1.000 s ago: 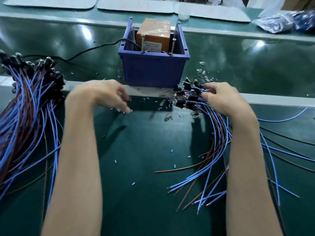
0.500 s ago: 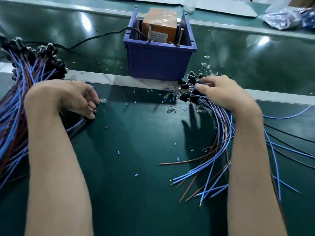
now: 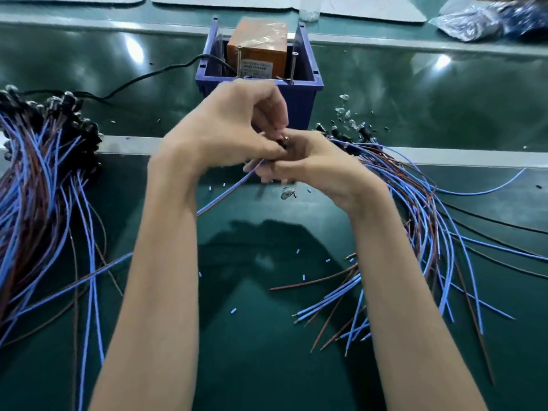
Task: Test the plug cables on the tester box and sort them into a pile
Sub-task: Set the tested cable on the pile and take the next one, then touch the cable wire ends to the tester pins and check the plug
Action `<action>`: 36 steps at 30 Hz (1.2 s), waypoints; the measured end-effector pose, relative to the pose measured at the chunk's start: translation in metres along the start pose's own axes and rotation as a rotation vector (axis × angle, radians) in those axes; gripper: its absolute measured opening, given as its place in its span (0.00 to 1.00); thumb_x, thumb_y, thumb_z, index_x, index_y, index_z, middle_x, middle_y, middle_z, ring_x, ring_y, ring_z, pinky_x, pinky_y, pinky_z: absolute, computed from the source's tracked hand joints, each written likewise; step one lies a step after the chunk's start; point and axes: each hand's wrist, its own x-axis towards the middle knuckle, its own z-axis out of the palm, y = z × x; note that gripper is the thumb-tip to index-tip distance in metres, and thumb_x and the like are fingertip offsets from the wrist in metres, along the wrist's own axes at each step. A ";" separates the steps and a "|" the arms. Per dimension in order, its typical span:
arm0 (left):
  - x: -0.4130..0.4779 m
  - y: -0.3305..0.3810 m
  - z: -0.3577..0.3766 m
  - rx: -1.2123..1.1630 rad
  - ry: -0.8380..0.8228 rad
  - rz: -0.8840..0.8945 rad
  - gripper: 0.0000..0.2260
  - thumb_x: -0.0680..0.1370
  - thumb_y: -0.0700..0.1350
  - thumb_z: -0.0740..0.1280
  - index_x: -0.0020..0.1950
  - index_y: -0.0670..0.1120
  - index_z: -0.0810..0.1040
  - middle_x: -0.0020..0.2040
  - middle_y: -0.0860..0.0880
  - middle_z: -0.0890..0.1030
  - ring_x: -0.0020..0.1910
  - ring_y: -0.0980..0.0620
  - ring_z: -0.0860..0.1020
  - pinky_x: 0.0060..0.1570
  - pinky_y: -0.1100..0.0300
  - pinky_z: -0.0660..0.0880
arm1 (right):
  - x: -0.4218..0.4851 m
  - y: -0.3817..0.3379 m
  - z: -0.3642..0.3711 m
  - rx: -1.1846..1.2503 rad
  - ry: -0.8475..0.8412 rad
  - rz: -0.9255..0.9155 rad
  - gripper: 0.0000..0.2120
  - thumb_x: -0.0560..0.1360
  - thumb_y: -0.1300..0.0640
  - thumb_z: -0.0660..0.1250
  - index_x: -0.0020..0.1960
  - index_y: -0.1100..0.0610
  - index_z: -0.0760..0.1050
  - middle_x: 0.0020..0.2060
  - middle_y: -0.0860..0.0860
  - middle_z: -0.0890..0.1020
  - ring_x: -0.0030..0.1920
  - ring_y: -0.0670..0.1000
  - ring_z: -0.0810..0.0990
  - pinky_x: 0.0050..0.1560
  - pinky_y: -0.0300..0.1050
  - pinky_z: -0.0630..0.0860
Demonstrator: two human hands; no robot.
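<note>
Hands: left hand [image 3: 228, 129] & right hand [image 3: 314, 164] meet at centre, fingers curled, both pinching one cable [image 3: 225, 192].
Cable: blue wire trails near-left, in front of tester box [image 3: 258, 51].
Piles: big pile [image 3: 44, 173] left; loose bunch [image 3: 415, 209] right.

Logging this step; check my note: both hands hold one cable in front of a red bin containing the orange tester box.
The bin is blue, not red, per the head view. Left hand and right hand do hold one cable before it, orange tester box inside.
</note>
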 end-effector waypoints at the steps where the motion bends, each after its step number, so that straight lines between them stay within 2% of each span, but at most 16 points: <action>1: 0.002 0.003 0.001 -0.026 0.049 0.027 0.11 0.68 0.34 0.73 0.45 0.44 0.76 0.43 0.48 0.82 0.44 0.54 0.82 0.43 0.57 0.79 | 0.000 -0.002 0.000 0.094 0.049 -0.033 0.12 0.74 0.66 0.69 0.51 0.50 0.77 0.40 0.47 0.85 0.37 0.41 0.80 0.38 0.32 0.72; 3: 0.005 0.008 0.004 -0.058 0.121 0.059 0.09 0.70 0.35 0.73 0.46 0.43 0.76 0.45 0.47 0.82 0.45 0.55 0.82 0.44 0.60 0.79 | 0.002 -0.004 -0.002 0.197 0.132 -0.068 0.10 0.76 0.67 0.67 0.49 0.53 0.77 0.35 0.46 0.84 0.35 0.41 0.81 0.38 0.31 0.74; 8: 0.007 0.013 0.022 0.005 0.229 0.066 0.07 0.74 0.39 0.70 0.48 0.45 0.75 0.46 0.49 0.80 0.47 0.54 0.80 0.46 0.69 0.75 | 0.003 -0.011 -0.001 0.139 0.320 -0.017 0.12 0.76 0.72 0.61 0.42 0.58 0.76 0.28 0.46 0.82 0.30 0.40 0.81 0.34 0.30 0.76; 13: -0.004 0.015 0.042 -0.139 0.467 -0.094 0.08 0.76 0.45 0.69 0.51 0.49 0.72 0.43 0.55 0.79 0.45 0.58 0.78 0.52 0.57 0.76 | 0.004 -0.019 0.004 0.020 0.441 -0.019 0.07 0.76 0.71 0.60 0.46 0.64 0.76 0.39 0.57 0.81 0.34 0.43 0.80 0.34 0.34 0.76; 15: -0.005 0.018 0.044 -0.264 0.497 -0.161 0.09 0.76 0.46 0.69 0.52 0.50 0.71 0.43 0.55 0.78 0.45 0.59 0.78 0.52 0.54 0.78 | 0.003 -0.020 0.007 -0.073 0.476 -0.028 0.05 0.75 0.69 0.60 0.46 0.66 0.75 0.39 0.57 0.81 0.34 0.45 0.79 0.33 0.33 0.75; 18: -0.006 0.023 0.045 -0.427 0.444 -0.231 0.08 0.76 0.47 0.69 0.52 0.50 0.72 0.44 0.54 0.78 0.48 0.53 0.80 0.52 0.49 0.79 | -0.003 -0.019 0.009 -0.208 0.524 -0.038 0.07 0.74 0.66 0.62 0.40 0.56 0.75 0.35 0.51 0.82 0.32 0.43 0.78 0.32 0.33 0.73; 20: -0.007 0.024 0.046 -0.421 0.394 -0.232 0.05 0.77 0.48 0.68 0.50 0.51 0.73 0.45 0.53 0.79 0.48 0.53 0.80 0.53 0.51 0.78 | -0.007 -0.019 0.010 -0.323 0.570 -0.047 0.08 0.72 0.62 0.63 0.37 0.51 0.73 0.32 0.46 0.80 0.32 0.43 0.76 0.31 0.34 0.72; 22: -0.009 0.022 0.047 -0.373 0.334 -0.216 0.03 0.78 0.49 0.66 0.49 0.52 0.74 0.46 0.53 0.80 0.47 0.54 0.80 0.52 0.55 0.78 | -0.009 -0.019 0.010 -0.400 0.598 -0.042 0.06 0.72 0.60 0.65 0.37 0.53 0.74 0.30 0.45 0.78 0.33 0.46 0.74 0.32 0.39 0.71; 24: -0.010 0.020 0.047 -0.350 0.293 -0.219 0.03 0.78 0.48 0.66 0.48 0.53 0.73 0.45 0.54 0.80 0.46 0.55 0.79 0.50 0.56 0.78 | -0.009 -0.019 0.009 -0.408 0.586 -0.022 0.02 0.72 0.61 0.65 0.42 0.59 0.77 0.31 0.47 0.79 0.34 0.48 0.76 0.33 0.40 0.73; 26: -0.010 0.019 0.045 -0.357 0.268 -0.233 0.03 0.78 0.49 0.66 0.46 0.54 0.73 0.44 0.54 0.80 0.45 0.54 0.79 0.51 0.54 0.78 | -0.010 -0.018 0.008 -0.401 0.580 -0.018 0.05 0.72 0.63 0.64 0.46 0.62 0.78 0.32 0.48 0.80 0.33 0.46 0.77 0.33 0.38 0.75; 30: -0.010 0.017 0.037 -0.304 0.214 -0.220 0.03 0.77 0.52 0.66 0.46 0.55 0.73 0.38 0.55 0.79 0.43 0.53 0.80 0.53 0.49 0.78 | -0.011 -0.020 0.005 -0.309 0.583 -0.015 0.07 0.72 0.66 0.62 0.46 0.62 0.79 0.34 0.49 0.83 0.32 0.41 0.81 0.34 0.35 0.78; 33: -0.011 0.016 0.031 -0.290 0.139 -0.229 0.04 0.77 0.53 0.66 0.48 0.55 0.73 0.35 0.57 0.78 0.40 0.55 0.79 0.54 0.48 0.78 | -0.011 -0.021 0.003 -0.264 0.596 -0.015 0.07 0.74 0.66 0.62 0.46 0.63 0.78 0.37 0.55 0.84 0.37 0.48 0.85 0.41 0.44 0.83; 36: -0.010 0.015 0.024 -0.285 0.111 -0.219 0.03 0.78 0.52 0.66 0.48 0.55 0.74 0.34 0.57 0.79 0.37 0.58 0.78 0.54 0.50 0.78 | -0.010 -0.025 0.003 -0.306 0.609 -0.050 0.06 0.73 0.65 0.63 0.45 0.61 0.79 0.37 0.54 0.84 0.39 0.50 0.85 0.42 0.44 0.83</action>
